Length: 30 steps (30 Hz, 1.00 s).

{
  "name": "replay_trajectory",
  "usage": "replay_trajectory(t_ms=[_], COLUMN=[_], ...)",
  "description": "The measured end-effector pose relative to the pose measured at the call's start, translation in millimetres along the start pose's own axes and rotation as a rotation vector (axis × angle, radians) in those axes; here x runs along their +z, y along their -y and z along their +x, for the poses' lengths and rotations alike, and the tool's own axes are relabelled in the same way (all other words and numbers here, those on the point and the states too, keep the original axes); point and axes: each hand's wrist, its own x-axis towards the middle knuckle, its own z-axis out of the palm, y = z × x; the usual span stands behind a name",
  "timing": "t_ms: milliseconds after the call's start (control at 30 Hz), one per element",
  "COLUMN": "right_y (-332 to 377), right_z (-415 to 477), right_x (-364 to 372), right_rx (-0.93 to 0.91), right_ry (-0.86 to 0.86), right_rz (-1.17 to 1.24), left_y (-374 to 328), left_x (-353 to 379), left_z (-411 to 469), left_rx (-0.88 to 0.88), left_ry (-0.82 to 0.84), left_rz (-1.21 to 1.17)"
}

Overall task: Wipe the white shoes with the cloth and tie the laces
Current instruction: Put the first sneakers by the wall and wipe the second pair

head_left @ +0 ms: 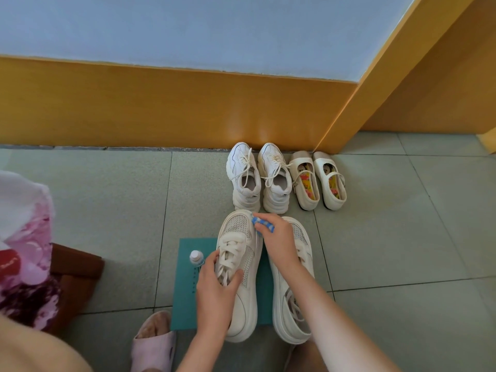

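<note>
We could make out only a crumpled blue-and-white corner of the cloth [264,226]. The rest was buried in our right hand [276,238], which curled round it and pressed it against the toe end of the white shoe [249,294] on the teal mat [188,299]. Our right forearm hid much of the second white shoe [281,320] at the mat's right edge. Our left hand [214,288] gripped the first shoe across its laces. A small bottle [196,257] stood on the mat's left part. Whether it touched that hand, we could not tell.
</note>
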Motion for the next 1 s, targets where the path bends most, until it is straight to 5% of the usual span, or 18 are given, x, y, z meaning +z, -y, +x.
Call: replay_trajectory(t_ms=[367, 567, 767, 1000], right_y=[-4.8, 29.7, 33.1, 13.3], right_z=[-38.2, -0.9, 31.5, 1.9], right_x=[-10.8, -23.3, -3.1, -8.7], right_rx=[0.006, -0.026, -0.037, -0.023], right_ry=[0.11, 0.018, 0.211, 0.121], right_rz=[-0.191, 0.051, -0.1, -0.023], left_y=[1.3, 0.3, -0.6, -1.0], left_x=[1.0, -0.5, -0.8, 2.8], left_z=[0.3, 0.2, -1.4, -2.0], left_rx=[0.009, 0.007, -0.001, 0.009], left_ry=[-0.018, -0.011, -0.011, -0.03], left_rz=[0.014, 0.001, -0.016, 0.017])
